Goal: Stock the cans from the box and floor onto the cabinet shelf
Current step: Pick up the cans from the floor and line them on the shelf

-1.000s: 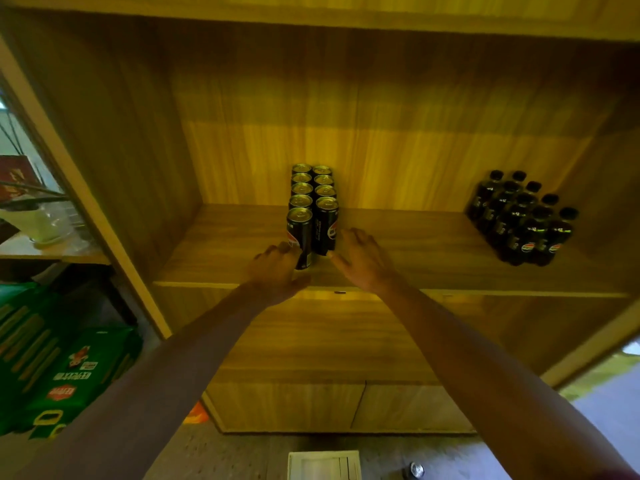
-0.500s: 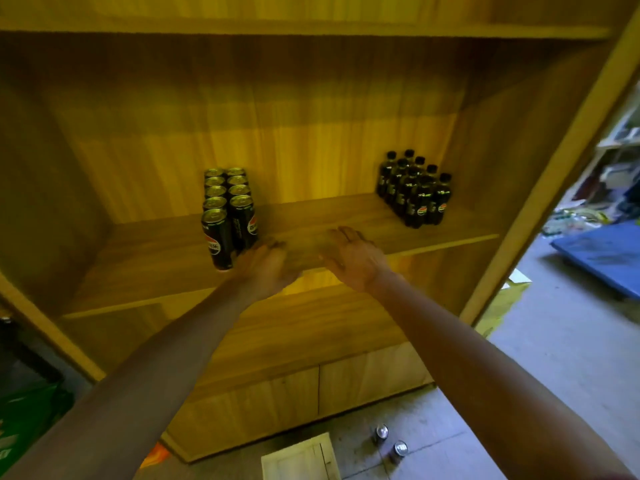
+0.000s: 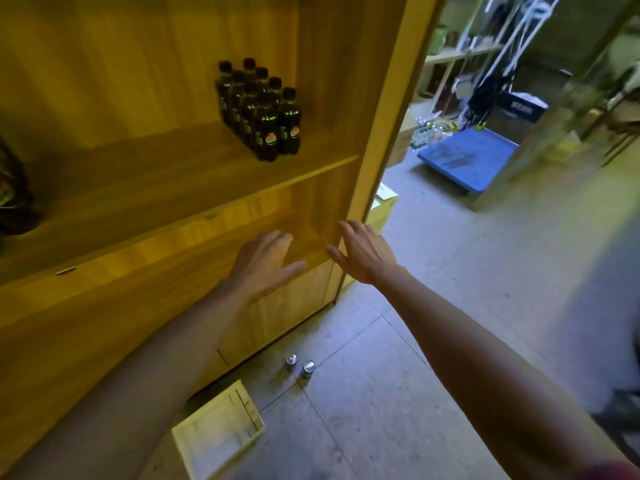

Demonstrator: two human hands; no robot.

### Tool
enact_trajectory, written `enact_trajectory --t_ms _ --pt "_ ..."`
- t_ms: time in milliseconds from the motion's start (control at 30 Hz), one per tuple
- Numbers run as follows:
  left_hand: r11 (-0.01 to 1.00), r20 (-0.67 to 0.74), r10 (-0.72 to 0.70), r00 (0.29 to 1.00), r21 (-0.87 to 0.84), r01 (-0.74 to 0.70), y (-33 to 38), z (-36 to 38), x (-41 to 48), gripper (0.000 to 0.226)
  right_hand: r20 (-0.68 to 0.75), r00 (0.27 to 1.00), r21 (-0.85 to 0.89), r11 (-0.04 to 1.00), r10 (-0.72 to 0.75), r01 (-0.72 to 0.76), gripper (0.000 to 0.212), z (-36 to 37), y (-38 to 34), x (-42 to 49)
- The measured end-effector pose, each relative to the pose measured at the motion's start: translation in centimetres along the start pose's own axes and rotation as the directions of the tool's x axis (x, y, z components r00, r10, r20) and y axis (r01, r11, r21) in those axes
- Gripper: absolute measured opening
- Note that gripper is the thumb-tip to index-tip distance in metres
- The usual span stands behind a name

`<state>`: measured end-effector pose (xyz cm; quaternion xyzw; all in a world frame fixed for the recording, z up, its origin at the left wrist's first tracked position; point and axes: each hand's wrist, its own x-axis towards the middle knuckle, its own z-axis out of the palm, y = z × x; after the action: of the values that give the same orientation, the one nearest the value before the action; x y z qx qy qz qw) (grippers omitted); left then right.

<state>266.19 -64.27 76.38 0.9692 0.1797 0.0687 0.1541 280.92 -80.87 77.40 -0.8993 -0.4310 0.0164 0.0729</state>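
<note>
The cabinet shelf (image 3: 156, 174) has room beside the bottles (image 3: 263, 112); the box (image 3: 218, 431) lies on the floor (image 3: 450, 306) below; left hand (image 3: 263, 261) and right hand (image 3: 363, 254) hover spread and empty, probably free for the two cans (image 3: 299, 363) standing near it

Two hands: left hand (image 3: 263, 261) and right hand (image 3: 363, 252). Below and between them, two cans stand on the floor (image 3: 450, 306): a left can (image 3: 291, 360) and a right can (image 3: 308, 367). One open box (image 3: 218, 434) lies below the left hand. Above the left hand sits one pack of dark bottles (image 3: 266, 126); eight caps show. Far left of the hands, the shelf cans (image 3: 10, 199) are blurred, their number unreadable. One blue platform trolley (image 3: 464, 157) stands above and right of the right hand.
</note>
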Motion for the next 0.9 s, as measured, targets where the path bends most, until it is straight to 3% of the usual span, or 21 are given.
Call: enact_trajectory --t_ms 200,433,667,900 --pt "1.000 0.119 0.008 0.993 -0.010 -0.007 -1.9 11.2 1.2 0.058 0.124 0.990 0.033 0.997 0.067 -0.071 0.066 11.3 2.5 -0.8" --pt "0.997 0.277 -0.038 0.960 -0.051 0.054 -8.4 30.0 -1.2 0.057 0.264 0.962 0.070 0.993 0.077 -0.099 0.071 32.4 4.6 -3.3" --pt "0.998 0.359 -0.034 0.933 -0.040 0.051 -15.7 50.5 -5.0 0.055 0.374 0.921 0.077 0.985 0.113 -0.153 0.068 55.4 7.6 -6.9" --pt "0.999 0.338 -0.033 0.940 -0.008 0.038 -21.5 65.4 -5.5 0.052 0.357 0.928 0.070 0.987 0.111 -0.145 0.068 71.5 10.4 -6.8"
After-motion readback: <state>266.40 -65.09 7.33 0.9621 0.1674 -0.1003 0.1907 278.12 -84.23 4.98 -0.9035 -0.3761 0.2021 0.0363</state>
